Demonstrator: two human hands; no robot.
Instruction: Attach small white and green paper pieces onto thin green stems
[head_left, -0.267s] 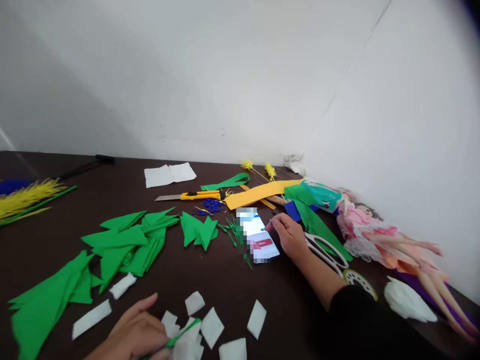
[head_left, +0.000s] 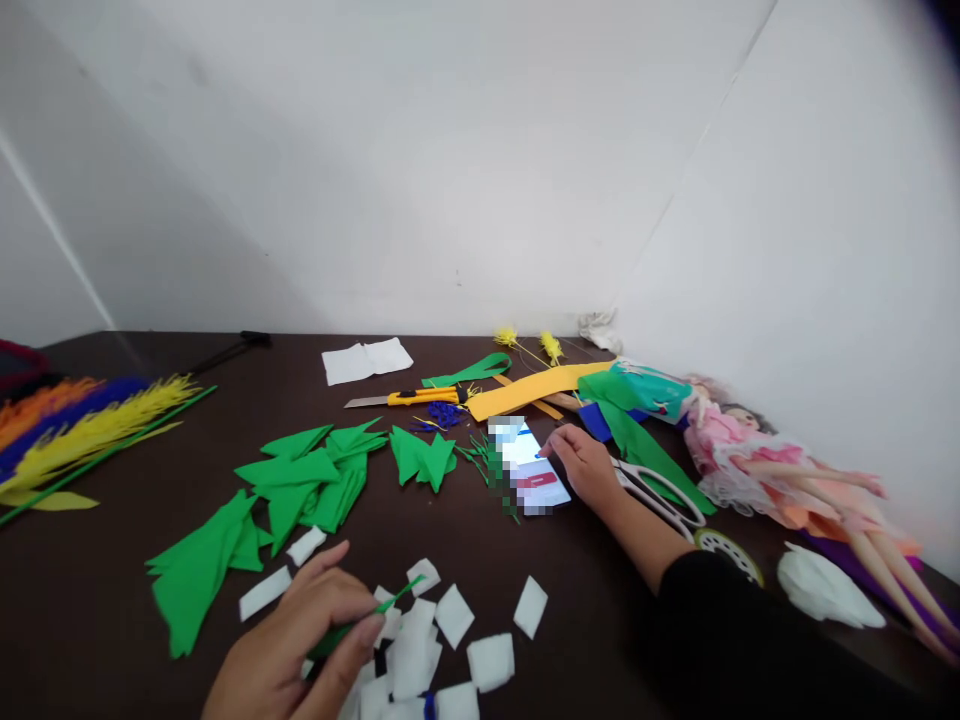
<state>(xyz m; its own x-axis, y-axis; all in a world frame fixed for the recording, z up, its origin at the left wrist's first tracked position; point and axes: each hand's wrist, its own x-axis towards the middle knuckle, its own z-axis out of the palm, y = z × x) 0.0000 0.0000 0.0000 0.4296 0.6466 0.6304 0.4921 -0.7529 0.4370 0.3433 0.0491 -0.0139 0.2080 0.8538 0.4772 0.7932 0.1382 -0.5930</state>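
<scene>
My left hand [head_left: 304,635] is closed on a thin green paper strip [head_left: 401,595], whose pointed end sticks out past the thumb and fingers. Part of the strip is hidden in the palm. Beneath and beside it lie several small white paper pieces [head_left: 454,615]. My right hand [head_left: 581,462] has its fingers curled in, with a fingertip at the lit screen of a phone [head_left: 529,460]; I see nothing held in it. Part of the phone picture is blurred by blocks. Several cut green paper pieces [head_left: 300,470] are heaped beyond my left hand.
A yellow utility knife [head_left: 427,396] lies with its blade out. Scissors [head_left: 660,490], a tape roll [head_left: 727,553] and dolls [head_left: 720,440] are at the right. A yellow strip [head_left: 532,390] lies behind the phone. Fringed coloured stems [head_left: 105,430] are at the left.
The view has turned left, so things on the table appear farther right. My left hand has lifted and the green strip shows more plainly. My right hand stays by the phone.
</scene>
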